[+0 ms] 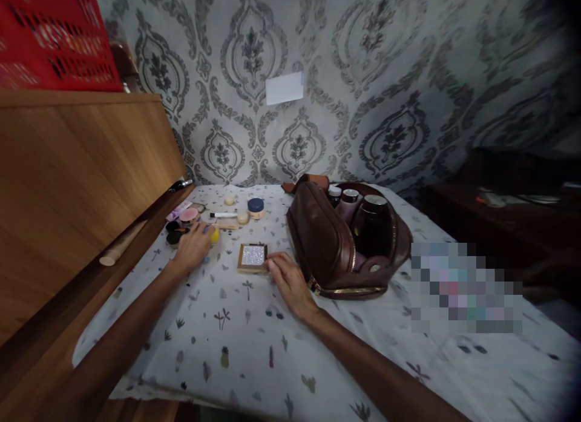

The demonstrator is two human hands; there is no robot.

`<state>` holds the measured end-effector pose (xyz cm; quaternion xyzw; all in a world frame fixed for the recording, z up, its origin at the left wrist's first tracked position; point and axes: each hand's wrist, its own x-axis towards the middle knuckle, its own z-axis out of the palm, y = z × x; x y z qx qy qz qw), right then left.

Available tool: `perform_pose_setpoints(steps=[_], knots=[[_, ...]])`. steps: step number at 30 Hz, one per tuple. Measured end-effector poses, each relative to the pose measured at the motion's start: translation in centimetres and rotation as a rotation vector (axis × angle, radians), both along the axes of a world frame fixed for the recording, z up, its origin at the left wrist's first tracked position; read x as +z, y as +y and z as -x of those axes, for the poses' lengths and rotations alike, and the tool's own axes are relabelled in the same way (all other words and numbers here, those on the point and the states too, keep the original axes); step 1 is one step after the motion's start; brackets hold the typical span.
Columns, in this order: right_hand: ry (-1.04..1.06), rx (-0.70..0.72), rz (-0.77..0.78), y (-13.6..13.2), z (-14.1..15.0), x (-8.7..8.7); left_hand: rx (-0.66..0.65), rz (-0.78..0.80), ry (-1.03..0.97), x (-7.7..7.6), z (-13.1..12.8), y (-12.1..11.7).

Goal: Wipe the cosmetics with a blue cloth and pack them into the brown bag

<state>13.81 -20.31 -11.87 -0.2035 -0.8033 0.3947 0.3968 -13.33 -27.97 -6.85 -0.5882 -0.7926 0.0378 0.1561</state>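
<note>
My left hand (193, 247) is down among small cosmetics on the left side of the cloth, its fingers curled and close together. What they hold, if anything, is hidden; a yellow round item (215, 235) shows just beside the fingertips. With thumb and fingers, my right hand (290, 283) grips the right edge of a gold-framed compact (253, 256) with a silver glitter top, which lies on the cloth. Around my left hand are a pink round compact (189, 215), a dark round pot (173, 239) and a white pen-like stick (223, 215).
A brown leather bag (320, 234) stands unzipped right of my right hand, with several capped bottles (374, 205) inside. Behind the cosmetics is a blue-lidded jar (255, 207). A wooden cabinet (91, 149) bounds the left, carrying a red basket (54, 40). A blurred patch (467, 289) covers the right.
</note>
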Motion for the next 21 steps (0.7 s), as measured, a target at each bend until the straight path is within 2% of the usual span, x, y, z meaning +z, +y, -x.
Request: perform_pose_setpoints(steps=[3,6,10,15,18,21], knots=[[0.001,-0.006,-0.004,0.0,0.0,0.0,0.116,0.013,0.071,1.4,0.5,-0.2],[-0.011,-0.01,-0.01,0.0,0.1,0.0,0.092,0.012,0.119,2.1,-0.4,1.1],[-0.037,-0.029,-0.031,-0.2,0.2,-0.1,-0.049,0.105,0.103,1.1,-2.2,4.7],[-0.138,-0.099,-0.024,-0.4,0.1,-0.2,-0.061,0.159,0.057,-0.7,-3.0,8.5],[-0.177,-0.039,-0.014,-0.6,0.1,-0.2,-0.059,0.147,0.055,-0.8,-2.6,9.2],[-0.166,0.028,-0.039,-0.8,0.0,-0.1,-0.084,0.139,0.06,-0.6,-2.3,8.9]])
